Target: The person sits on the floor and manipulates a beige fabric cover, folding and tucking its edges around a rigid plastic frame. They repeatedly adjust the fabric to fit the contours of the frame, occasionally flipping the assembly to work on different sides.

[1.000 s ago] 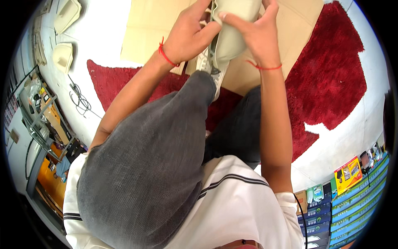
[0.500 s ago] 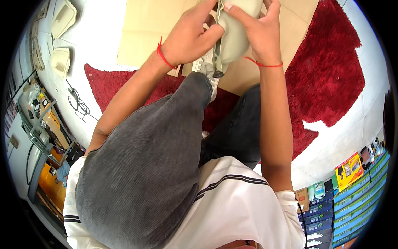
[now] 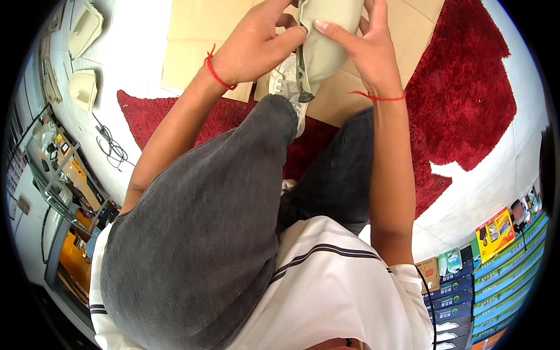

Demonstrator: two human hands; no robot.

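Between my hands, at the top of the view, is a beige padded piece (image 3: 329,49) with a smooth, leather-like cover. Its left side has a raw edge (image 3: 301,73), with a dark strip running along it to a frayed lower tip. My left hand (image 3: 248,49) is closed at this edge, thumb pressed against the cover; its fingertips are partly hidden. On the right, my right hand (image 3: 373,58) grips the piece, its thumb lying on top and its other fingers round the far side. The upper end of the piece is cut off by the frame.
Flattened cardboard (image 3: 201,44) lies over a red shaggy rug (image 3: 466,105). My white shoe (image 3: 283,81) is just below the piece. Beige moulded parts (image 3: 83,89) and a black cable (image 3: 109,146) lie on the left floor. Stacked boxes (image 3: 501,280) stand at the lower right.
Both hands and the padded piece have shifted slightly left and up. My right thumb has moved away from the raw edge, further onto the cover.
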